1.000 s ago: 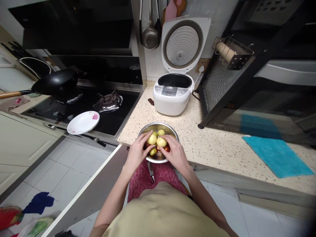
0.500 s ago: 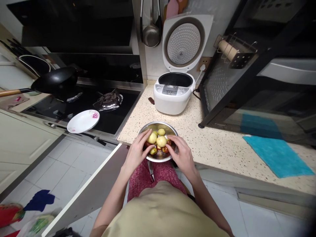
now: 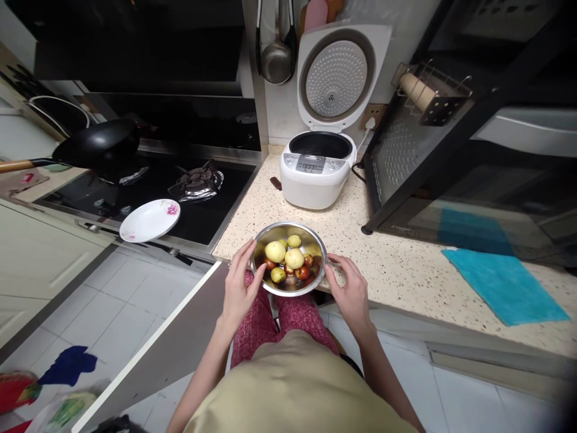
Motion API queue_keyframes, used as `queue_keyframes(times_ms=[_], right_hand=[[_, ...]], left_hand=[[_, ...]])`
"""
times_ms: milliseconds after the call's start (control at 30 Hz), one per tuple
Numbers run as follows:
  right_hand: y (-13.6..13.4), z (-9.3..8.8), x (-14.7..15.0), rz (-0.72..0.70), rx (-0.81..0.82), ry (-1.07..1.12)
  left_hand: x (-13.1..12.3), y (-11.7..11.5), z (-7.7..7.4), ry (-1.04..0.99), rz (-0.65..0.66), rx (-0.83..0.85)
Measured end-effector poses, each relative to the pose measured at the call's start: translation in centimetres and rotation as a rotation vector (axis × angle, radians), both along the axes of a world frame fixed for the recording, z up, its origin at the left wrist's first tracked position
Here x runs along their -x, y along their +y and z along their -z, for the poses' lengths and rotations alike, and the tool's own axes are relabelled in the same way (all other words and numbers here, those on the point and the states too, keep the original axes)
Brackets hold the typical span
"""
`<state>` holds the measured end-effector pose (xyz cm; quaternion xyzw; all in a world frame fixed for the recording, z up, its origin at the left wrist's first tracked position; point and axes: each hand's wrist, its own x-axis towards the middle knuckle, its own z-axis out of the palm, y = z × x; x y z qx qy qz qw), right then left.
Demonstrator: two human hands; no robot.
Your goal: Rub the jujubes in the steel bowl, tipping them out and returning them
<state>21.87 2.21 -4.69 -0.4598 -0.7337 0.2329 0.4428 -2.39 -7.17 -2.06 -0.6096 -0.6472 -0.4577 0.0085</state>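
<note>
A round stainless steel bowl [image 3: 311,239] is at the counter's front edge, just in front of my legs. Inside lie pale yellow potatoes [image 3: 294,258] and several small red-brown fruits [image 3: 302,273] that look like jujubes or tomatoes, with smaller yellow-green pieces [image 3: 278,275] among them. My left hand [image 3: 241,282] grips the bowl's left side, its thumb near the rim and its fingers around the outside. On the opposite side, my right hand [image 3: 349,285] has its thumb and fingers at the right rim. The fingertips beneath the bowl are partly hidden.
Behind the bowl stands a white rice cooker [image 3: 311,180] with its lid up. A floral plate [image 3: 151,221] overhangs the stove's front edge, near a black wok [image 3: 99,143]. At right are a teal cloth [image 3: 505,285] and a black rack. An open cabinet door [image 3: 175,337] juts out at left.
Both hands have moved outward from over the potatoes to the bowl's sides. The left potato has shifted slightly leftward; the bowl stays in about the same place.
</note>
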Motion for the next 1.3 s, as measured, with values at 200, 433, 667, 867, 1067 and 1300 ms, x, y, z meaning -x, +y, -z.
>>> queue_keyframes(times_ms=[200, 433, 667, 867, 1067, 1300], right_hand=[[0.4, 1.0, 1.4, -0.074, 0.398, 0.258], [0.3, -0.2, 2.7, -0.186, 0.649, 0.599], [2.5, -2.5, 1.2, -0.060, 0.515, 0.639], [5.2, -5.4, -0.2, 0.045, 0.288, 0.524], [7.7, -6.6, -1.2, 0.154, 0.164, 0.445], [10.5, -7.2, -1.9, 0.183, 0.123, 0.303]], left_hand=[[-0.8, 0.7, -0.3, 0.037, 0.085, 0.019], [-1.4, 3.5, 0.3, 0.055, 0.246, 0.081], [-3.6, 8.0, 2.5, -0.148, 0.414, 0.043], [-6.0, 13.0, 4.5, -0.335, 0.474, -0.017], [-6.9, 15.6, 5.8, -0.452, 0.490, 0.049], [-7.0, 16.0, 6.2, -0.431, 0.501, 0.024]])
